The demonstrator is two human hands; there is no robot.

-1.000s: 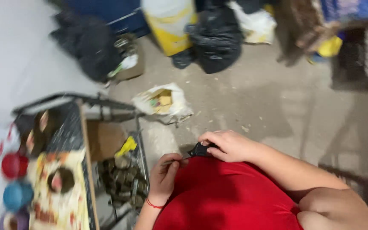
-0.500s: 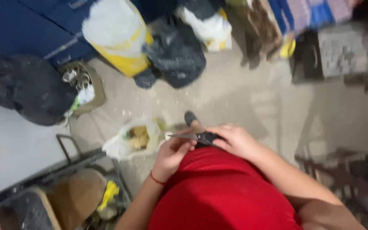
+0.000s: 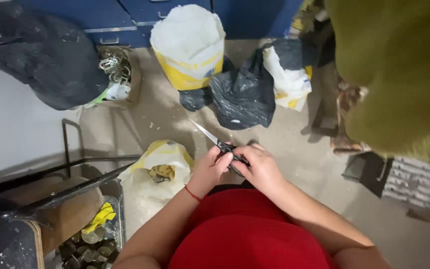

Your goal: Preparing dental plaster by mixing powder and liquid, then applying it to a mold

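**Item in hand:** scissors [image 3: 215,142], black handles, and steel blades that lie together as one thin point. They sit at mid-frame above the floor [image 3: 294,149], just beyond a red garment [image 3: 245,234], with the tip aimed up and to the left, away from the body.

**Left hand** [image 3: 210,170]: red thread at the wrist. The fingers are curled onto the handle end from the left and closed on it.

**Right hand** [image 3: 262,167]: the fingers are wrapped over the same handles from the right, also closed. The two hands touch.

**Step in hand (judged):** the grip on the handles is being set or adjusted with both hands. The blades are bare, with nothing between them.

**Next move calls for (judged):** the point kept turned away from the fingers, and one hand freed if any material is to be brought to the blades.

**Around the scissors:**
- Just left and below: an open white bag [image 3: 160,172] with yellowish pieces inside.
- Beyond the tip: a black bag [image 3: 242,94].
- Farther beyond: a white-and-yellow sack [image 3: 187,45], standing against a blue cabinet [image 3: 125,15].
- Far left: a large dark bag [image 3: 46,60] and a box of metal rings [image 3: 118,67].
- Lower left: a dark metal frame [image 3: 75,182].
- Right and above: an olive cloth [image 3: 399,74].
- Right: a grey crate [image 3: 414,184].
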